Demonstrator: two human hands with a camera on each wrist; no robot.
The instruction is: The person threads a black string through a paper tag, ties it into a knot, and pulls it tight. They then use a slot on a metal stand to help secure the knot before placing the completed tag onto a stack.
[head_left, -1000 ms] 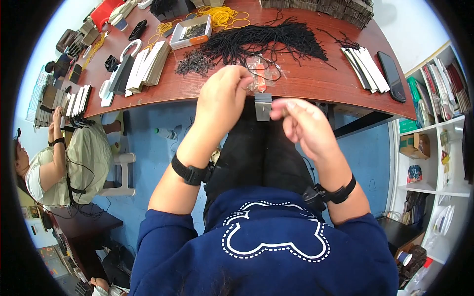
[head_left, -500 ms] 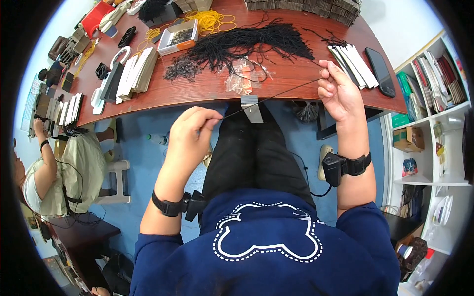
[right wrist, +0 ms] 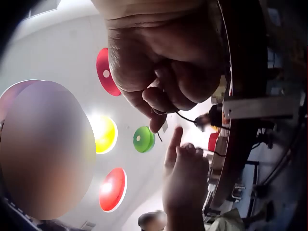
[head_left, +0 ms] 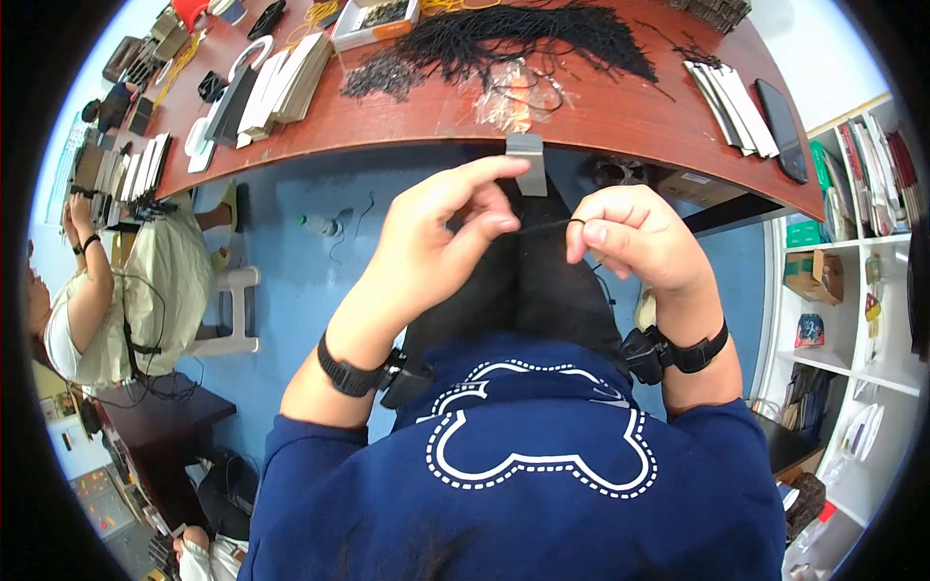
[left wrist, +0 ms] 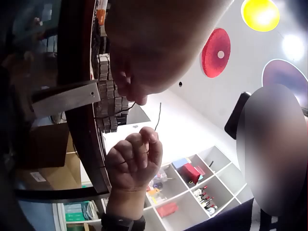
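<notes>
A thin black cord (head_left: 547,227) runs between my two hands, over my lap and in front of the table edge. My left hand (head_left: 436,237) pinches one part of it near the thumb tip, its index finger stretched out above. My right hand (head_left: 644,237) grips the cord with curled fingers, and the cord bends over its index finger. A short cord end (left wrist: 159,115) sticks up past the right fingertips in the left wrist view. Just beyond the left fingertips, a grey metal strip (head_left: 531,179) juts from the table edge toward me.
On the table (head_left: 407,131) lie a bundle of black cords (head_left: 542,44), a pile of small dark pieces (head_left: 380,77), clear plastic bags (head_left: 509,97) and stacks of white cards (head_left: 286,87). A phone (head_left: 781,131) is at the right. Another person (head_left: 92,281) sits at the left.
Half a second ago the cord was stretched wide between both hands. Since then the hands have come together, the right moving left and down, leaving a short span of cord between them.
</notes>
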